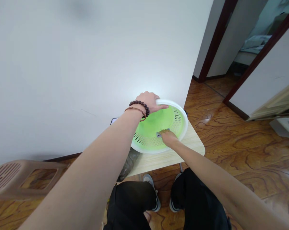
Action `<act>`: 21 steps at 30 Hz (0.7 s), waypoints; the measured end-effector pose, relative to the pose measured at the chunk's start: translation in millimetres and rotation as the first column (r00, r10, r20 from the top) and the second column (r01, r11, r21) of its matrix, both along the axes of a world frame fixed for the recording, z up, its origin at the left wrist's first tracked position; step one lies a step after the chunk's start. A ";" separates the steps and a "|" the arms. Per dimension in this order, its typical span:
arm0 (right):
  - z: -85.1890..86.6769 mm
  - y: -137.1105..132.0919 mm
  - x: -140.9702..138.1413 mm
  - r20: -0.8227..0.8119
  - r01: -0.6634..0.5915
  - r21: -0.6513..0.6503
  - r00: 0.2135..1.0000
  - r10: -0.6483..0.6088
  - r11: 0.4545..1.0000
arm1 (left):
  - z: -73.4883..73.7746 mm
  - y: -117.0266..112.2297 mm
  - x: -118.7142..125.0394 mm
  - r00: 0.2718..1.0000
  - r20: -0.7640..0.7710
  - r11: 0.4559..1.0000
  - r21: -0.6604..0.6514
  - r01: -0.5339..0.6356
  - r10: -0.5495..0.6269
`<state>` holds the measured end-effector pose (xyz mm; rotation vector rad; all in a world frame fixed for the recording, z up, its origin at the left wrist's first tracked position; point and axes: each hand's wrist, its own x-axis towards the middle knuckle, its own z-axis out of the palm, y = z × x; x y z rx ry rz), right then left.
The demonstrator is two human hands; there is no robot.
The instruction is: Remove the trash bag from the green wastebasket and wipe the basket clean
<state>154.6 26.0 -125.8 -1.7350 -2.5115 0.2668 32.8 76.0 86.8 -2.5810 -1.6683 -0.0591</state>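
Left hand (148,101) has its fingers and thumb closed over the far rim of a round, bright green plastic basket with a thick white rim and perforated sides (185,124). Right hand (167,136), down inside it, is curled around a crumpled grey cloth (158,135) near the inner wall. From my remote seat, the basket is over the pale wood-patterned tabletop (196,147), toward the surface's right end; I can't tell whether its base lies flat. I judge it light and fairly tough, flexing at the pierced sides and smooth enough to slide, so I'd grip the thick rim. The cloth looks soft and limp, best bunched in the fingers.

Beyond the far edge, the plain white wall (87,64) limits room behind the rim. At the near edge, left of the basket, a dark, crinkled plastic bag (130,162) sits close in. A flat dark-edged object (113,120) shows at the far-left, mostly hidden by my left forearm. Well off the surface's left side stands a brown slotted plastic stool (7,179).
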 end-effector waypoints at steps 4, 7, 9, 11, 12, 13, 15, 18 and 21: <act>12.3 4.3 20.6 0.128 -0.107 0.084 0.987 0.095 0.991 | 5.0 0.5 -7.5 0.997 -0.033 0.997 0.023 -0.075 0.075; 20.4 9.4 32.9 0.209 -0.151 0.137 0.971 0.121 0.979 | 6.9 4.4 -11.0 0.990 -0.096 0.995 0.020 -0.100 0.102; 24.1 11.5 34.9 0.244 -0.153 0.156 0.963 0.112 0.976 | 6.4 6.2 -11.8 0.990 -0.100 0.995 0.023 -0.098 0.100; 27.6 12.2 32.4 0.270 -0.146 0.154 0.958 0.100 0.977 | 5.3 6.3 -12.3 0.994 -0.058 0.996 0.018 -0.088 0.089; 29.5 12.3 30.2 0.283 -0.133 0.143 0.955 0.089 0.981 | 4.8 6.0 -12.6 0.997 -0.021 0.998 0.012 -0.068 0.068; 31.4 12.3 27.8 0.295 -0.113 0.125 0.953 0.072 0.986 | 4.5 5.7 -13.1 0.999 0.024 0.999 0.006 -0.037 0.037; 34.6 12.0 23.9 0.313 -0.062 0.080 0.949 0.033 0.995 | 4.5 5.3 -14.3 0.994 0.106 1.000 -0.008 0.014 -0.013; 35.5 10.3 23.2 0.310 -0.026 0.067 0.951 0.004 0.997 | 5.8 5.3 -15.4 0.990 0.138 0.998 -0.056 -0.030 0.037; 32.1 8.6 27.0 0.272 -0.042 0.146 0.962 0.000 0.988 | 7.5 4.1 -14.5 0.985 0.151 0.995 -0.060 -0.076 0.084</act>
